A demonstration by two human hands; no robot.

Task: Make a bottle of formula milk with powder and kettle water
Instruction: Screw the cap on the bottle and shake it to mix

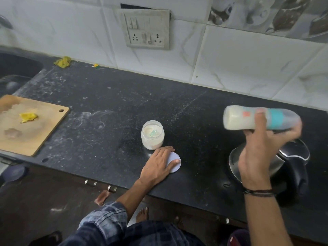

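My right hand (262, 144) grips a baby bottle (237, 120) lying on its side in the air, its base to the left and its teal collar and clear cap to the right. Milky liquid fills the bottle, and it is motion-blurred. Below it stands the steel kettle (291, 162) with its lid open. An open jar of white powder (152, 134) with a pale scoop inside stands mid-counter. My left hand (159, 164) rests flat on the jar's white round lid (175, 162), which lies on the black counter (106, 107).
A wooden cutting board (35, 125) with yellow scraps lies at the left. A sink (16, 71) sits at the far left. A yellow cloth (63, 62) lies by the tiled wall, under a socket panel (147, 29). The counter's front edge runs diagonally near my body.
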